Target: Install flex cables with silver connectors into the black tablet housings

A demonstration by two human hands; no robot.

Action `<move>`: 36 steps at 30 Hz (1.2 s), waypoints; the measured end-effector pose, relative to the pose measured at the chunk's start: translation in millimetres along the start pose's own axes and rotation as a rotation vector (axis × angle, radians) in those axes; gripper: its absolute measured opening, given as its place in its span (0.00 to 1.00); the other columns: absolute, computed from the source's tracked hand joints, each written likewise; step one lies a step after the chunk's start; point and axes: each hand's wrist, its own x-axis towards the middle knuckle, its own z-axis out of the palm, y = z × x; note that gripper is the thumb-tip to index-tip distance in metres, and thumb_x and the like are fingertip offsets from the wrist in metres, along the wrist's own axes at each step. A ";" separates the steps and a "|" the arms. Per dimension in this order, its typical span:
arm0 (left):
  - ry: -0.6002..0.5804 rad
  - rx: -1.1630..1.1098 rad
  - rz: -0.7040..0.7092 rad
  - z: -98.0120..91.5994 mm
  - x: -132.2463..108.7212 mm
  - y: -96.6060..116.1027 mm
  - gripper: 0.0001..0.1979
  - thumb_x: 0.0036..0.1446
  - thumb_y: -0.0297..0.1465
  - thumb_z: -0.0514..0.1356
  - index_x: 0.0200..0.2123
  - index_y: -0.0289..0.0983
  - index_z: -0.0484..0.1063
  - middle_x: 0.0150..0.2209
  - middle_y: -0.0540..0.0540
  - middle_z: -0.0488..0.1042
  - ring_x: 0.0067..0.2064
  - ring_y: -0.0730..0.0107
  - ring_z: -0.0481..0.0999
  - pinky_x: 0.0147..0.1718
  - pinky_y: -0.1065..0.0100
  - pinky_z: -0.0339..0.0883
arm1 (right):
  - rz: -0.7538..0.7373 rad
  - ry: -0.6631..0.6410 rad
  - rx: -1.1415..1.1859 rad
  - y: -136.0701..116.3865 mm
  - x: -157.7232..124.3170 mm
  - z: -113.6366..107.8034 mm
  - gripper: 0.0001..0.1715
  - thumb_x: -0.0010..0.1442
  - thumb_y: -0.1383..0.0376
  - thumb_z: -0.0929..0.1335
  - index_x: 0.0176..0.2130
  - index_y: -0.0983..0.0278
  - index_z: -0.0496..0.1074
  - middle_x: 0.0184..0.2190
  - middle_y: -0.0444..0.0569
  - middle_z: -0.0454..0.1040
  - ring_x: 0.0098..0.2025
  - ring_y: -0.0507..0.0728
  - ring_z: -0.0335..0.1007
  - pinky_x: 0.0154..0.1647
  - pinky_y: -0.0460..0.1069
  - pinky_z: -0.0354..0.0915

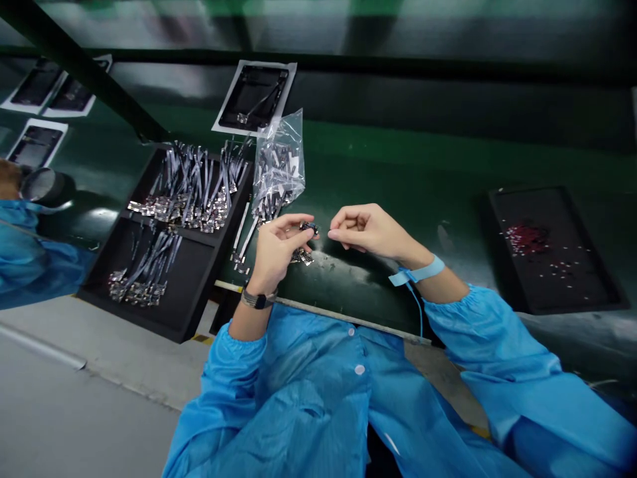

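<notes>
My left hand [279, 247] pinches a small circuit board [309, 228] between thumb and fingers, over the front part of the bench. A short gap to its right, my right hand [367, 230] is closed in a pinch; whatever its fingertips hold is too small to name. Below the held board lie more small boards [302, 257], partly hidden by my left hand. Just behind that hand, a clear plastic bag [279, 162] contains several boards with flat ribbon cables, some spilling from its mouth. Loose ribbon cables [242, 232] lie left of my wrist.
At left, a black divided tray [192, 292] holds many cabled boards in both compartments. A black tray [587, 265] at right carries tiny red and white parts. A dark panel on a white sheet [217, 127] lies behind the bag. Another person's blue sleeve [40, 262] shows far left.
</notes>
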 end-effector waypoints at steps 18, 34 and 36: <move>-0.031 -0.115 -0.158 21.6 -31.2 -8.8 0.19 0.52 0.32 0.70 0.46 0.37 0.69 0.32 0.48 0.77 0.30 0.66 0.82 0.23 0.72 0.72 | -0.030 -0.131 -0.158 -4.4 -8.0 -7.9 0.17 0.58 0.54 0.75 0.33 0.65 0.76 0.22 0.43 0.73 0.24 0.49 0.64 0.25 0.45 0.57; -0.249 0.505 0.060 10.5 -30.9 19.8 0.05 0.56 0.26 0.66 0.28 0.34 0.77 0.24 0.51 0.70 0.26 0.75 0.65 0.28 0.70 0.59 | -0.217 -0.228 -0.547 -13.5 -8.6 -0.6 0.09 0.65 0.61 0.70 0.34 0.65 0.74 0.22 0.40 0.69 0.24 0.48 0.59 0.28 0.45 0.51; -0.265 0.525 0.083 9.8 -32.1 24.2 0.05 0.57 0.25 0.65 0.28 0.34 0.77 0.25 0.51 0.70 0.27 0.75 0.66 0.28 0.70 0.59 | -0.221 -0.239 -0.553 -15.4 -10.0 -0.8 0.10 0.65 0.61 0.70 0.35 0.65 0.74 0.22 0.40 0.70 0.24 0.48 0.59 0.28 0.46 0.51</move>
